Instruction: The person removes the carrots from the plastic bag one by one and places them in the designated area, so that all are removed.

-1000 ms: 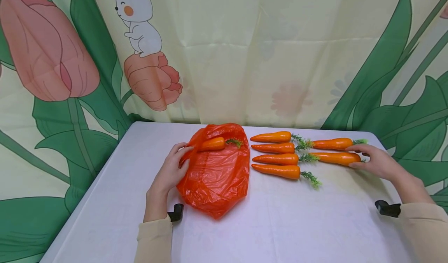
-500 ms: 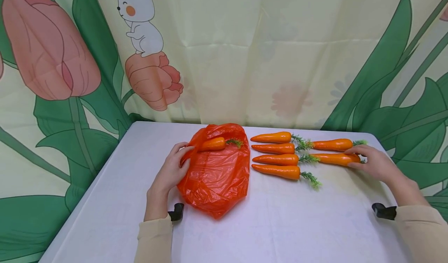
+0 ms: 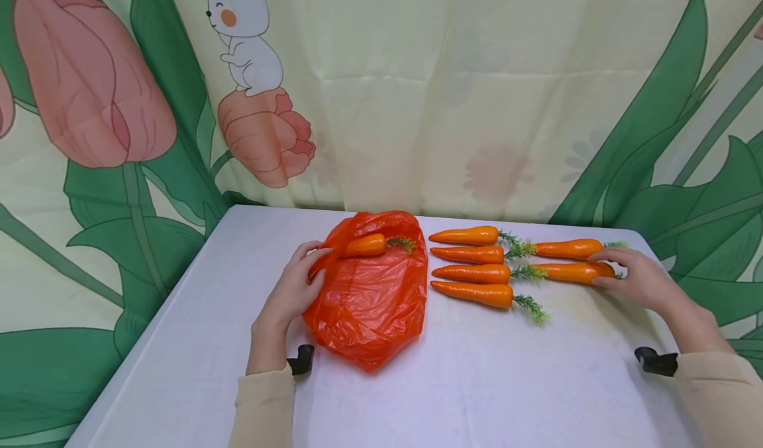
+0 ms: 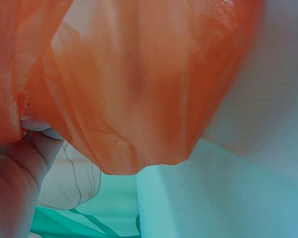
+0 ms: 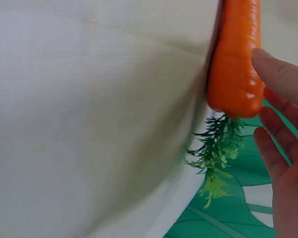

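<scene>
A red plastic bag (image 3: 375, 315) lies at the table's middle, its mouth spread. My left hand (image 3: 290, 292) pinches the bag's left edge; in the left wrist view the thin film (image 4: 134, 99) hides most of the fingertips. One orange carrot (image 3: 366, 245) with a green top rests partly inside the bag. At the right, my right hand (image 3: 638, 281) holds the thick end of a carrot (image 3: 566, 273) lying on the table. The right wrist view shows the thumb (image 5: 278, 74) against this carrot's side, with the other fingers on its far side and the leafy top (image 5: 216, 153) hanging free.
Several carrots (image 3: 473, 274) lie in a column right of the bag, tips pointing left. Another carrot (image 3: 569, 248) lies just behind the held one, and leafy tops overlap there. A printed curtain (image 3: 381, 103) hangs behind the white table (image 3: 477, 382).
My right hand has shifted slightly left, still at the carrot's thick end. The left hand, bag and other carrots stay in place; the head view has shifted a little.
</scene>
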